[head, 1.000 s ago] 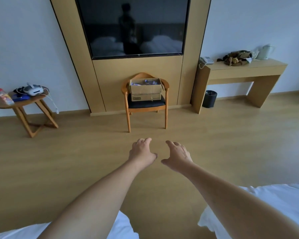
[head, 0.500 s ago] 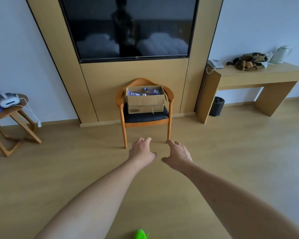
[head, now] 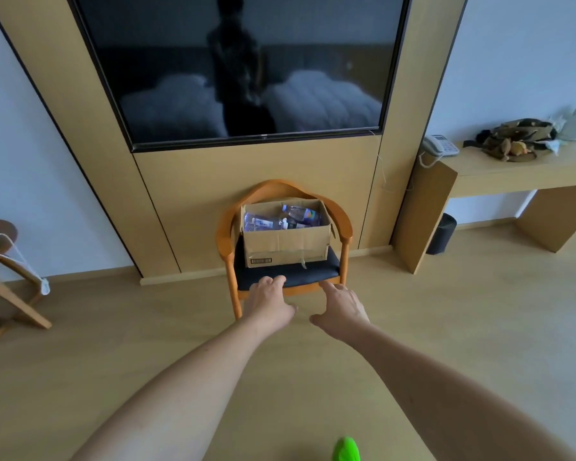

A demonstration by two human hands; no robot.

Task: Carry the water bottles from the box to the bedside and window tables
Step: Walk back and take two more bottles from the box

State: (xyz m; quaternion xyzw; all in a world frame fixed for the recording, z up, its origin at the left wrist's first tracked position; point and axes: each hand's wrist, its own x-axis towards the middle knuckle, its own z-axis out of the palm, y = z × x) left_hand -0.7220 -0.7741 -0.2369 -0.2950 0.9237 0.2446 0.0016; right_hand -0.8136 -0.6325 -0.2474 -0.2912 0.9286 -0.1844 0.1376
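An open cardboard box [head: 285, 242] stands on the dark seat of a wooden armchair [head: 341, 221] against the wall panel. Several clear water bottles [head: 281, 218] with purple labels lie inside it. Both my arms stretch forward toward the chair. My left hand [head: 269, 301] and my right hand [head: 341, 307] hover side by side in front of the seat's front edge, fingers relaxed and holding nothing. They are apart from the box.
A large dark TV [head: 243, 68] hangs above the chair. A wooden desk [head: 519, 168] at the right carries a phone [head: 441, 145], a bag and a kettle, with a black bin [head: 441, 233] under it. A small round side table [head: 0, 261] stands at the left. A green shoe tip [head: 346, 449] shows below.
I have moved closer to the chair and box, which now fill more of the view. The white bedding has left the frame. My hands keep the same open pose.
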